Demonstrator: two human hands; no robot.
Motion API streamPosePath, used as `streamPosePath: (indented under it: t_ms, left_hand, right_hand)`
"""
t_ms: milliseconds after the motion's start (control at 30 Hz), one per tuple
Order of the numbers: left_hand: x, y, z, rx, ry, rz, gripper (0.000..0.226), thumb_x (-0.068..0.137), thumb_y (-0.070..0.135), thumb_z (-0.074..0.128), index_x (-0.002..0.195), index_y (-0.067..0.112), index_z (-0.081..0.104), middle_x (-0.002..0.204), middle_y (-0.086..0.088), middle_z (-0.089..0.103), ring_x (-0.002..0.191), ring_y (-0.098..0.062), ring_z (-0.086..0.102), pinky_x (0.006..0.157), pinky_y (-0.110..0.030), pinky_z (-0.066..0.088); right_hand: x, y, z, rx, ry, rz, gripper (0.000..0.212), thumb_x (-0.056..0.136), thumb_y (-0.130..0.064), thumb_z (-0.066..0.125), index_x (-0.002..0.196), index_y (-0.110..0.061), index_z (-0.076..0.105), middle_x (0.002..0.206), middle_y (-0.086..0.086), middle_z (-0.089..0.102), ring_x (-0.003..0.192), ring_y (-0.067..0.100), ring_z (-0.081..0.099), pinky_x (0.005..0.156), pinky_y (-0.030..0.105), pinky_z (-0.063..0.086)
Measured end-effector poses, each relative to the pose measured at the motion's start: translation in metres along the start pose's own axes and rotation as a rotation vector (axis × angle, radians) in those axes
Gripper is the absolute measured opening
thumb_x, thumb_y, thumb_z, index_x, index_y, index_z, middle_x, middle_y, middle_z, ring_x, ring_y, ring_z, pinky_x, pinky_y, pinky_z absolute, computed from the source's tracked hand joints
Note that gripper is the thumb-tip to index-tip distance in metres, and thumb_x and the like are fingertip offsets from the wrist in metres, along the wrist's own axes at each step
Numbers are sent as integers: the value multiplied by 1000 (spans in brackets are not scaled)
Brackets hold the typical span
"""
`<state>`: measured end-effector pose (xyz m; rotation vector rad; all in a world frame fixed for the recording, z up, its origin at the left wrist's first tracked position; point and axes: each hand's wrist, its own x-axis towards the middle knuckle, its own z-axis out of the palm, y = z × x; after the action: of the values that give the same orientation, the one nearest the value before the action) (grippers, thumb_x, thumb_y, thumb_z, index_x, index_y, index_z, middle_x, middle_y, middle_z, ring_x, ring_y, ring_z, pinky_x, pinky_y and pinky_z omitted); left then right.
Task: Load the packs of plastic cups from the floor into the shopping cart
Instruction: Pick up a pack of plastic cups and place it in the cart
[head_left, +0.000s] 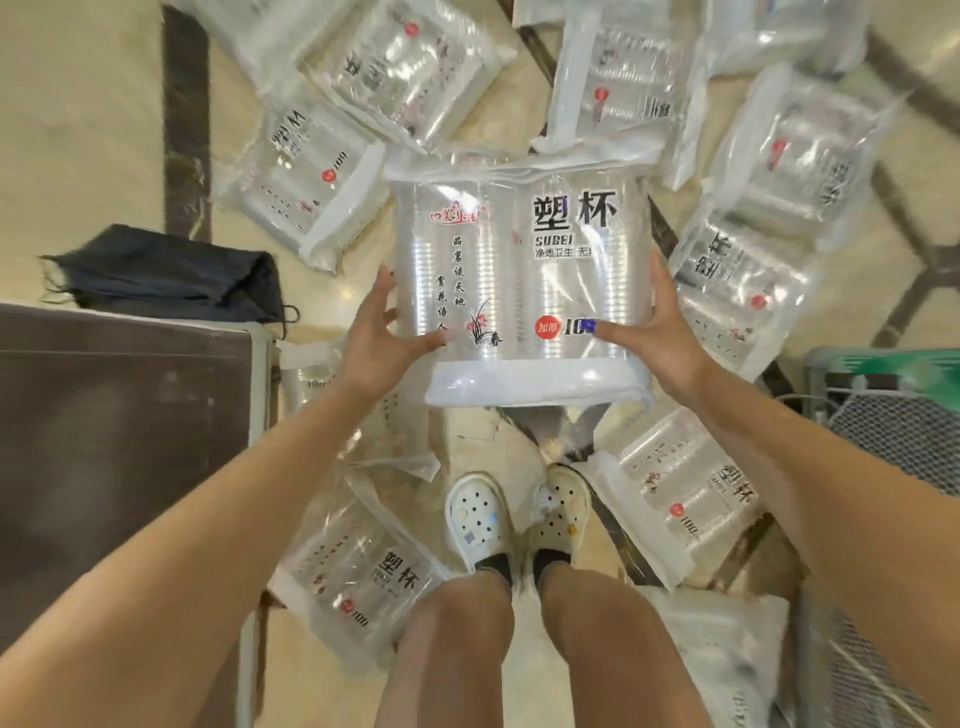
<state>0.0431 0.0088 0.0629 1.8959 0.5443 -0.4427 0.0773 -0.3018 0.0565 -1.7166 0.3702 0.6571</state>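
I hold one clear pack of plastic cups (519, 280) flat in front of me, above the floor, its black printed label facing up. My left hand (379, 338) grips its left edge, thumb on top. My right hand (657, 332) grips its right edge the same way. Several more packs lie scattered on the beige floor, among them one at the left (306, 182), one at the right (743, 291), one near my right foot (675, 493) and one by my left leg (358, 566). The shopping cart (893, 415), with green trim and wire mesh, shows at the right edge.
A dark folded bag (166, 273) lies on the floor at the left. Below it a dark brown surface (119, 415) fills the left side. My feet in white perforated clogs (480, 519) stand among the packs. Dark stripes cross the floor.
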Motion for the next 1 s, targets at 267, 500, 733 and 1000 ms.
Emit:
streamPosePath:
  t_ms: [267, 500, 733, 1000]
  left_hand:
    - [-112, 186, -91, -102, -269, 23, 110, 60, 38, 90, 147, 40, 21, 140, 12, 48, 123, -10, 53, 92, -27, 51]
    - [-178, 324, -145, -282, -367, -20, 123, 57, 29, 91, 142, 62, 9, 140, 6, 53, 117, -22, 62, 86, -55, 54]
    - [-240, 418, -168, -213, -331, 124, 111, 70, 28, 86, 142, 61, 9, 125, 14, 64, 110, -18, 66, 88, -61, 51]
    - [-273, 458, -167, -169, -415, 192, 114, 62, 29, 88, 141, 62, 13, 130, 10, 61, 111, -23, 65, 78, -52, 57]
  right_hand:
    - [-130, -203, -50, 65, 18, -76, 105, 71, -24, 85, 151, -34, 19, 133, -20, 45, 116, -1, 50, 95, 17, 46]
    - [-217, -328, -89, 97, -19, -164, 116, 49, -62, 90, 141, -60, 20, 155, -11, 31, 140, 18, 37, 114, 52, 35]
    - [-281, -393, -118, 129, 17, -324, 120, 52, -61, 88, 148, -52, 16, 155, -18, 28, 138, 11, 38, 115, 46, 35]
    - [-339, -396, -134, 199, 159, -359, 95, 85, -19, 74, 153, -36, 10, 117, -29, 44, 100, -6, 55, 69, 10, 48]
